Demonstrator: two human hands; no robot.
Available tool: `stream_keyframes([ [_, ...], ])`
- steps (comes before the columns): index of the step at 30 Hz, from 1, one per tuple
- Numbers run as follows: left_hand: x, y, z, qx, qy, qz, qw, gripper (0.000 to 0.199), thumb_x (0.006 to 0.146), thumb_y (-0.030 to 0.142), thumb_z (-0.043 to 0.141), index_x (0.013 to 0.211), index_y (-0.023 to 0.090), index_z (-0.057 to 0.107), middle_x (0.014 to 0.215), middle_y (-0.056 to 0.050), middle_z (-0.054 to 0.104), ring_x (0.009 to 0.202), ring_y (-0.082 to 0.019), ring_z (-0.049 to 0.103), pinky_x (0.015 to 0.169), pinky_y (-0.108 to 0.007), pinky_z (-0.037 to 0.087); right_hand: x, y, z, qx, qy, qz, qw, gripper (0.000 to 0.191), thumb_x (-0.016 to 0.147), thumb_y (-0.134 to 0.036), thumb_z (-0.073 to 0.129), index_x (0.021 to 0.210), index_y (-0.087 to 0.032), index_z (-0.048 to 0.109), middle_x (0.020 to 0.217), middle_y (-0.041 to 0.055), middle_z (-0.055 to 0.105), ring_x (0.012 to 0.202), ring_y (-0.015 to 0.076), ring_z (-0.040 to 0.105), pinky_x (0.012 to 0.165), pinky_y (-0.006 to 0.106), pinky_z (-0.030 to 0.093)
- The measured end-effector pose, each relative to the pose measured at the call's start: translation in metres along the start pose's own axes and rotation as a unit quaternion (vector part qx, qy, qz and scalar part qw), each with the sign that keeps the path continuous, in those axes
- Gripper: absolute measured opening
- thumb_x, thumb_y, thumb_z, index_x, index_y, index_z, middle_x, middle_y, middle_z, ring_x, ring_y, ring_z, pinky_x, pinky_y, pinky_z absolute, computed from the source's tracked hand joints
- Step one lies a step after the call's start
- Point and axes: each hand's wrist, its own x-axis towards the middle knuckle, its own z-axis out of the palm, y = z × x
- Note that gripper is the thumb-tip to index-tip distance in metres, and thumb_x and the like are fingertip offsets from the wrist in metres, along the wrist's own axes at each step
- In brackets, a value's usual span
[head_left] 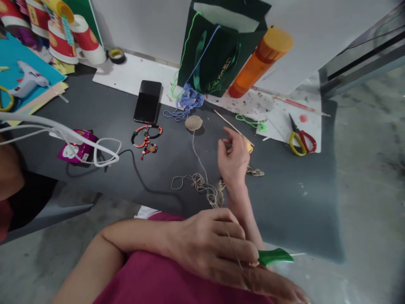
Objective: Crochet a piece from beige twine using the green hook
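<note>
My left hand is close to the camera above my lap, fingers bent around a green-handled crochet hook whose thin metal shaft points right. A strand of yarn crosses the backs of its fingers, and its index finger stretches out to the lower right. Over the table, my right hand is loosely curled with thumb and index finger apart; I see nothing held in it. A yellow-orange item is partly hidden behind it. Knotted beige cord work shows beside the wrist. Loose beige yarn runs to a small ball.
Behind are a dark green bag, an orange bottle, blue yarn and a phone. Scissors lie right; beaded bracelets and a purple device with white cables lie left. Someone's arm is at far left.
</note>
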Motion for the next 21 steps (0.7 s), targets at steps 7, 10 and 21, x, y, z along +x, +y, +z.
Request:
stream_keyframes([
  [7, 0.005, 0.003, 0.001, -0.06, 0.096, 0.027, 0.993, 0.031, 0.093, 0.017, 0.061, 0.064, 0.027, 0.068, 0.083, 0.005, 0.064, 0.07, -0.007, 0.054, 0.067, -0.023, 0.048, -0.019, -0.016, -0.049, 0.142, -0.492, -0.083, 0.855, 0.04, 0.091, -0.02, 0.058, 0.128, -0.03, 0.07, 0.121, 0.0064, 0.078, 0.088, 0.0197, 0.073, 0.077, 0.036, 0.06],
  [10, -0.006, 0.006, 0.001, -0.13, 0.006, 0.042, 0.991, 0.035, 0.092, 0.029, 0.064, 0.056, 0.026, 0.061, 0.088, 0.003, 0.069, 0.081, -0.01, 0.059, 0.074, -0.025, 0.052, -0.025, -0.016, -0.039, 0.124, -0.486, -0.055, 0.863, 0.034, 0.091, -0.021, 0.058, 0.12, -0.028, 0.075, 0.101, 0.0037, 0.081, 0.079, 0.018, 0.073, 0.073, 0.032, 0.059],
  [21, -0.012, 0.017, 0.005, -0.285, -0.101, 0.047, 0.952, 0.044, 0.092, 0.035, 0.065, 0.049, 0.028, 0.061, 0.079, 0.006, 0.072, 0.07, -0.009, 0.061, 0.061, -0.021, 0.052, -0.006, 0.014, 0.007, 0.247, -0.144, 0.161, 0.945, 0.042, 0.094, -0.052, 0.058, 0.118, -0.022, 0.074, 0.111, 0.0114, 0.079, 0.096, 0.0227, 0.075, 0.074, 0.035, 0.06],
])
